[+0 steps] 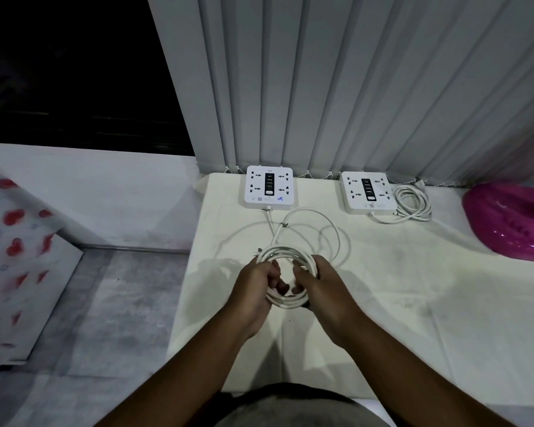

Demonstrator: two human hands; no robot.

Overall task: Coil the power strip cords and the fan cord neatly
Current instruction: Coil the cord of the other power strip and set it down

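Two white square power strips lie at the far edge of a cream cloth-covered table (383, 303). The left power strip (269, 187) has its white cord (285, 252) running toward me, partly wound into a coil held above the cloth, with one loose loop trailing to the right. My left hand (255, 291) grips the coil's left side and my right hand (324, 288) grips its right side. The right power strip (367, 192) has its cord (412, 203) lying coiled beside it on the right. No fan is in view.
A shiny pink inflatable object (509, 221) sits at the table's right edge. Grey vertical blinds (352, 87) hang behind the strips. To the left lie grey floor (105, 318) and a white sheet with red hearts (10, 257).
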